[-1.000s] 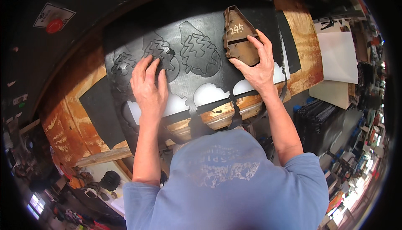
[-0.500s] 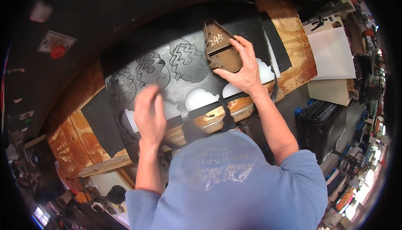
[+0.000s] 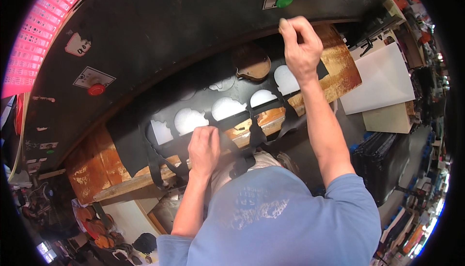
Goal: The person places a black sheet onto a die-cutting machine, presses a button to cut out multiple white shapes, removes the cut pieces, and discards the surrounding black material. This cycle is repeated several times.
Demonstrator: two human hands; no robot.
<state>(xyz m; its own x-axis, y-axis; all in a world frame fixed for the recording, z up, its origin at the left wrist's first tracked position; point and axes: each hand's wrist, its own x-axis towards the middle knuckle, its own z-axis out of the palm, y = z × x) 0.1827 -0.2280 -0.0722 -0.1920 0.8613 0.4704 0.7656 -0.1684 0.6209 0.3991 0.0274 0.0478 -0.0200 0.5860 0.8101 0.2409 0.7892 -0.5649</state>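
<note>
My right hand [image 3: 302, 48] is raised in front of the dark machine beam, its fingers curled and nothing seen in them. Just beyond its thumb is a round green button [image 3: 285, 1] on a white plate; a gap shows between them. Lower left, my left hand [image 3: 203, 145] is closed at the near edge of the black sheet [image 3: 160, 113], its fingertips hidden. A brown cutting die [image 3: 254, 67] lies on this sheet, its far part shaded under the beam. Rounded holes along the sheet's near side show a white surface [image 3: 190, 119].
The dark beam [image 3: 179, 33] spans the far side, with a red button [image 3: 96, 89] at left. Under the sheet is a worn wooden board [image 3: 97, 162]. White sheets [image 3: 380, 79] stand at right, above a stack of black sheets [image 3: 382, 162].
My right hand has left the die and risen to near the green button. My left hand has drawn back to the sheet's near edge. The view has tilted, showing more of the beam.
</note>
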